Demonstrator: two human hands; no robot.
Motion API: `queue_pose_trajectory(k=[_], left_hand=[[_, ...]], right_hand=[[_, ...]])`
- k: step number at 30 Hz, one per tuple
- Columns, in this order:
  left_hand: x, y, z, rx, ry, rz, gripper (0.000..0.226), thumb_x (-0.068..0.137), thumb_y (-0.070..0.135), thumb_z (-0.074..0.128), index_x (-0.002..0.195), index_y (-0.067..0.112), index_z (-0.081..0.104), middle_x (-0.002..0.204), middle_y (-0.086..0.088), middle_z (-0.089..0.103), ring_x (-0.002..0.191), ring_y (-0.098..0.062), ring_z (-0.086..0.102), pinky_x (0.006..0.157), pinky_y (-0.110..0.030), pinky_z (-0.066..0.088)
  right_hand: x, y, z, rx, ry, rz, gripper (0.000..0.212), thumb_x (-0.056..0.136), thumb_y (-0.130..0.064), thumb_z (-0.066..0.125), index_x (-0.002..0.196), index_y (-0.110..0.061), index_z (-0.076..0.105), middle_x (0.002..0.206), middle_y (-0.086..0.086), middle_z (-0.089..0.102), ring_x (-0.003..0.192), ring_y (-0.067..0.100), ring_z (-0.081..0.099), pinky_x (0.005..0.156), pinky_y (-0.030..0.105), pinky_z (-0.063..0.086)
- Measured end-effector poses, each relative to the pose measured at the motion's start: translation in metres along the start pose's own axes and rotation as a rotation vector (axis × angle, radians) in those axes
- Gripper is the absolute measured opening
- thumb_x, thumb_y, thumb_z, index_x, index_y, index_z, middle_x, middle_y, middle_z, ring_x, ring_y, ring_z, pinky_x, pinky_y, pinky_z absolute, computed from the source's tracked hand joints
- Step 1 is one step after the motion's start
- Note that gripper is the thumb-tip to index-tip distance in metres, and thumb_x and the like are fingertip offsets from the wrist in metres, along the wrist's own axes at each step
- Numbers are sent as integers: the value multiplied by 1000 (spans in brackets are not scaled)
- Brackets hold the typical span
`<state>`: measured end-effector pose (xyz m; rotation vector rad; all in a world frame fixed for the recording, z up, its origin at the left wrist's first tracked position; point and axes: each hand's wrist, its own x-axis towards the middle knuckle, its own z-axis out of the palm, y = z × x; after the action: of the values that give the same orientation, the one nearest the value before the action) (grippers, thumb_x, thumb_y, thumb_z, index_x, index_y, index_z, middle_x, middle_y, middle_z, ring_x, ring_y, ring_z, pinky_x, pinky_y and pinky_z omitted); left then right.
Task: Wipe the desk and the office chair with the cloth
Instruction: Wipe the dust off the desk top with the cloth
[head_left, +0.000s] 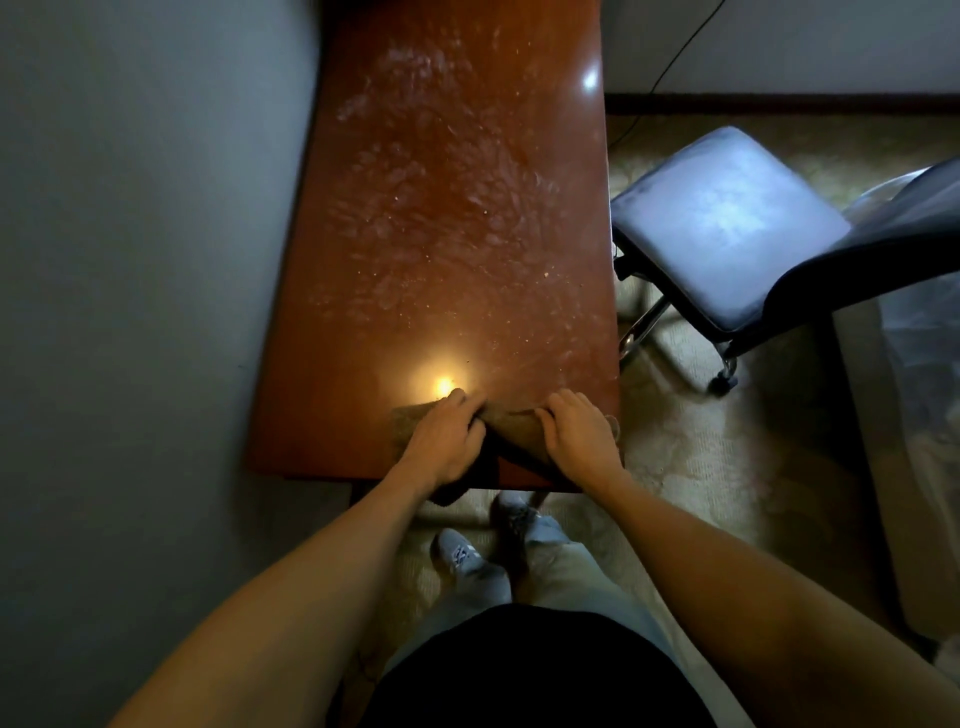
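Note:
A reddish-brown wooden desk (447, 218) runs away from me, its top covered in dusty smears and crumbs. A brown cloth (514, 434) lies bunched at the desk's near edge, with part of it hanging over the front. My left hand (447, 439) grips the cloth's left part with curled fingers. My right hand (574, 434) holds its right part, fingers bent over the fabric. The office chair (727, 218), with a dusty blue-grey seat, stands to the right of the desk.
A grey wall (145, 260) runs along the desk's left side. Patterned carpet (675, 457) covers the floor. A black cable (670, 62) hangs down the back wall. A plastic-covered object (914, 364) sits at the far right. My shoes (467, 556) stand below the desk's edge.

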<state>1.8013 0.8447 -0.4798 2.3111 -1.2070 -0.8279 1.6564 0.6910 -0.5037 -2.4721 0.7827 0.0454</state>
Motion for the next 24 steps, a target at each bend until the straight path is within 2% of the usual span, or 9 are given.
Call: queue_pose_trajectory(k=[3, 7, 10, 14, 17, 20, 24], left_hand=[[-1, 11, -11, -146, 22, -42, 6, 103, 15, 42, 101, 19, 46, 90, -4, 56, 81, -23, 53, 68, -39, 42], [-1, 18, -18, -167, 26, -73, 7, 105, 18, 42, 103, 21, 49, 92, -3, 61, 83, -22, 57, 65, -35, 41], [1, 19, -24, -198, -51, -89, 8, 103, 19, 46, 102, 17, 54, 95, -5, 63, 87, -25, 59, 71, -37, 45], [8, 13, -22, -72, -72, -68, 6, 100, 25, 55, 104, 22, 57, 103, 4, 58, 95, -18, 57, 85, -43, 52], [14, 9, -7, -29, 29, -77, 18, 100, 19, 55, 118, 19, 55, 115, 0, 50, 107, -19, 52, 92, -38, 49], [9, -2, 15, 173, 236, -97, 28, 98, 22, 55, 125, 19, 54, 128, -5, 46, 120, -23, 42, 102, -41, 39], [-9, -7, 39, 340, 316, -28, 20, 96, 30, 48, 110, 18, 54, 120, -9, 46, 110, -28, 47, 92, -46, 41]], right_hand=[[-2, -12, -12, 119, 14, 42, 20, 106, -26, 40, 90, -16, 49, 91, 0, 52, 77, 17, 52, 71, 33, 44], [-6, -15, -20, 224, -123, 100, 23, 106, -30, 37, 93, -19, 52, 91, -4, 55, 75, 11, 58, 69, 27, 47], [-10, -12, -23, 259, -147, 105, 25, 105, -30, 40, 91, -19, 57, 88, -1, 60, 77, 12, 59, 71, 27, 46], [-13, -1, -19, 46, -92, 22, 24, 105, -30, 43, 101, -18, 64, 97, -3, 59, 86, 13, 56, 77, 28, 47], [-9, 12, -5, -77, 114, -3, 17, 102, -22, 51, 110, -15, 65, 104, 3, 60, 95, 21, 52, 82, 35, 45], [-13, 10, 9, -171, 290, 64, 26, 96, -16, 59, 121, -13, 61, 116, 9, 58, 108, 29, 50, 92, 43, 42], [-34, 0, 37, -113, 180, 56, 31, 96, -27, 52, 123, -14, 57, 122, 9, 55, 115, 28, 50, 99, 45, 39]])
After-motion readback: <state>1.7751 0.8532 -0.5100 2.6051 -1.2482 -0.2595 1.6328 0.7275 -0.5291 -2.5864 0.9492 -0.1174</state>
